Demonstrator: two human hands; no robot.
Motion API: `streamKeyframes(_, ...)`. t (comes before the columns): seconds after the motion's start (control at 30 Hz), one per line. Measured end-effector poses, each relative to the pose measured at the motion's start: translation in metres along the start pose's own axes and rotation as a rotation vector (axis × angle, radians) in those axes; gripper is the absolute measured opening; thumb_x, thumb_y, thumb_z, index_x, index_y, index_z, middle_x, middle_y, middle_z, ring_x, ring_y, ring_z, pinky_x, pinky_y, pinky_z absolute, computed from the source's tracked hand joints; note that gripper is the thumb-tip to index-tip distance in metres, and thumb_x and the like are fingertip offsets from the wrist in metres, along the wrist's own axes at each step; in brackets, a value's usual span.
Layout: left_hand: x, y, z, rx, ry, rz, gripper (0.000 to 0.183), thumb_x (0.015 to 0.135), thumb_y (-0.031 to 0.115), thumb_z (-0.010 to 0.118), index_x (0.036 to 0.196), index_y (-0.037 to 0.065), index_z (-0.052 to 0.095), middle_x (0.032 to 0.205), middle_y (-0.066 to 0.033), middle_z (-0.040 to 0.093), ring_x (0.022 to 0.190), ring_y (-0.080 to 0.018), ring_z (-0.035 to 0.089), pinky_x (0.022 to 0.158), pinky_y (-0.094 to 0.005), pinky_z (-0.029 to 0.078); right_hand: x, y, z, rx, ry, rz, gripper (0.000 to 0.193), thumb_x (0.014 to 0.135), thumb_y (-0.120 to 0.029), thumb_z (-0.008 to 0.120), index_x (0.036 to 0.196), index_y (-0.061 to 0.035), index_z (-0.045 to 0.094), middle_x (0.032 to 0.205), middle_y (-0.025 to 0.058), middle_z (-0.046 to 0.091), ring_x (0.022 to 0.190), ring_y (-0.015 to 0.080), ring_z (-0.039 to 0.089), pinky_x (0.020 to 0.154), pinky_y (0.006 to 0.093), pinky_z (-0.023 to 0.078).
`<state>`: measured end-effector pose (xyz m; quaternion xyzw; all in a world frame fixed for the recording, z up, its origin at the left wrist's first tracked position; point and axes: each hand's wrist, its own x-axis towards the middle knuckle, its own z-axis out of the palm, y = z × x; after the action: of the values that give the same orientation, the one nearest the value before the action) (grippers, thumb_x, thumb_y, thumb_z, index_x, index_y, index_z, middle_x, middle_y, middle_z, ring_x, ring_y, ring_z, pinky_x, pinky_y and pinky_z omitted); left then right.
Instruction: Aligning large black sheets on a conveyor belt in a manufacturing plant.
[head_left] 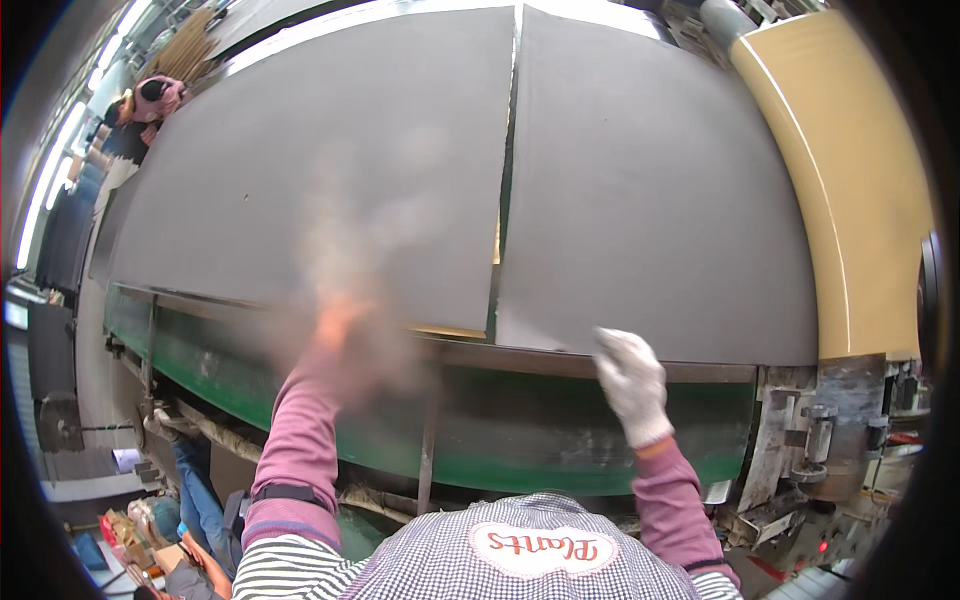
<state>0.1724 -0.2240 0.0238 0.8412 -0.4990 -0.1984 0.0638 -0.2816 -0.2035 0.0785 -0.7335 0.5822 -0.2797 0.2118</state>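
Note:
My left hand (345, 285) is smeared by motion above the near part of a large grey sheet (300, 170). Its fingers cannot be made out, and whether it touches the sheet is unclear. My right hand (634, 388), in a white knitted glove, is at the near edge of a second grey sheet (650, 200). Its fingers are loosely bent with nothing visible in them. Between the two sheets runs a narrow gap, with a strip of green and some tan edge showing.
Below the sheets' near edges is a green belt (540, 440) with a metal rail. A wide tan roll (840, 180) stands at the right, above machine fittings (820, 440). Another person (155, 98) is at the far left; more people are partly visible at lower left.

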Motion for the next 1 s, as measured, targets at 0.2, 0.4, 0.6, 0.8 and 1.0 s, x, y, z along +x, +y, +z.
streamKeyframes(0.2,-0.005,0.003,0.052,0.216,0.218,0.300,0.075,0.067,0.039,0.080,0.125,0.001,0.052,0.128,-0.0144,0.049,0.119,-0.0358,0.045,0.100,-0.0433,0.042,0.065,-0.045,0.081,-0.267,-0.146,0.003,0.045,0.076,-0.023,0.068,0.119,-0.0119,0.058,0.116,0.0080,0.060,0.106,0.0299,0.057,0.088,0.0418,0.051)
streamKeyframes(0.4,0.034,-0.072,-0.012,0.182,0.459,0.016,0.043,0.078,0.039,0.071,0.089,-0.002,0.063,0.096,-0.0245,0.063,0.095,-0.0393,0.059,0.083,-0.0466,0.047,0.050,0.022,0.046,-0.390,-0.109,-0.052,0.042,0.075,-0.015,0.069,0.115,-0.0056,0.062,0.119,0.0148,0.060,0.114,0.0319,0.054,0.097,0.0409,0.046)
streamKeyframes(0.6,0.008,-0.108,-0.015,0.133,0.306,0.078,0.034,0.085,0.036,0.062,0.099,0.006,0.065,0.106,-0.0147,0.061,0.105,-0.0346,0.056,0.091,-0.0458,0.047,0.062,0.100,0.012,-0.551,-0.274,0.234,0.056,0.077,-0.003,0.069,0.130,-0.0043,0.050,0.136,0.0174,0.049,0.124,0.0339,0.049,0.104,0.0405,0.042)
streamKeyframes(0.8,-0.026,-0.046,-0.001,0.197,0.119,0.368,0.033,0.086,0.035,0.062,0.099,0.005,0.069,0.117,-0.0163,0.062,0.108,-0.0348,0.057,0.088,-0.0447,0.048,0.073,0.083,-0.015,-0.792,-0.021,0.464,0.017,0.089,-0.025,0.056,0.088,-0.0129,0.067,0.098,0.0095,0.067,0.093,0.0287,0.066,0.069,0.0448,0.056)
streamKeyframes(1.0,-0.051,-0.006,0.014,0.084,0.023,0.538,0.035,0.087,0.030,0.065,0.113,0.009,0.068,0.126,-0.0199,0.053,0.119,-0.0358,0.048,0.101,-0.0432,0.040,0.067,0.105,-0.076,-0.574,-0.388,0.824,0.085,0.065,-0.046,0.074,0.139,-0.0207,0.038,0.139,0.0162,0.037,0.130,0.0384,0.038,0.095,0.0511,0.046)
